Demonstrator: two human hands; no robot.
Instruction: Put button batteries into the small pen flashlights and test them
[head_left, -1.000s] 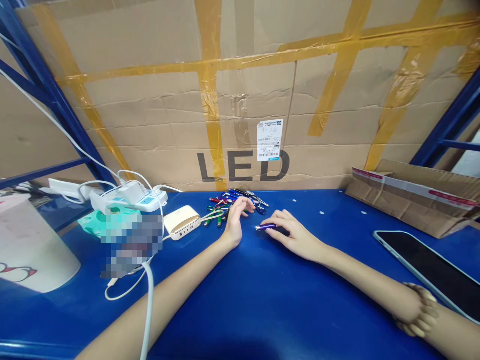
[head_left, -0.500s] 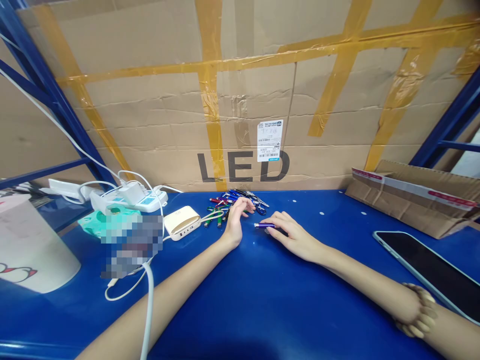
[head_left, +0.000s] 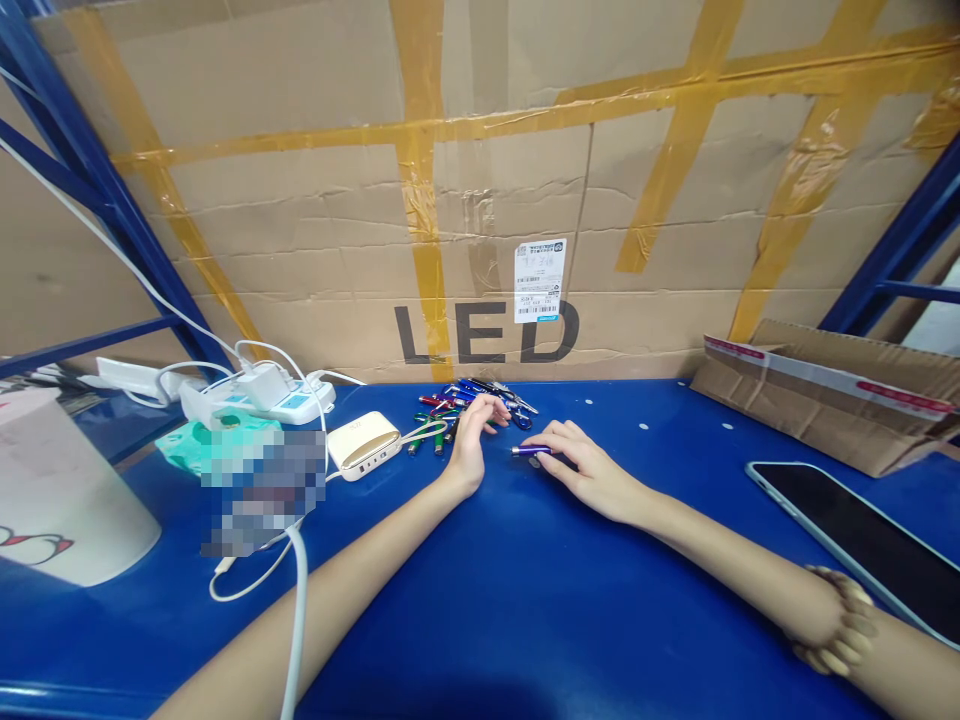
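Observation:
My right hand (head_left: 585, 468) rests on the blue tabletop (head_left: 525, 600) with its fingers closed on a small purple keychain flashlight (head_left: 529, 451) that points left. My left hand (head_left: 474, 436) lies just left of it, fingers curled loosely and apart, holding nothing, its tips at the edge of a pile of small coloured keychain flashlights (head_left: 457, 405) near the cardboard wall.
A beige power bank (head_left: 364, 443) with a cable, a white power strip (head_left: 262, 397) and a green packet (head_left: 196, 441) lie at the left. A tablet (head_left: 855, 540) and a flattened carton (head_left: 825, 390) sit at the right. A big "LED" cardboard box (head_left: 480, 200) closes the back.
The purple flashlight in my right hand has shifted slightly away from me. My left hand has stayed where it was.

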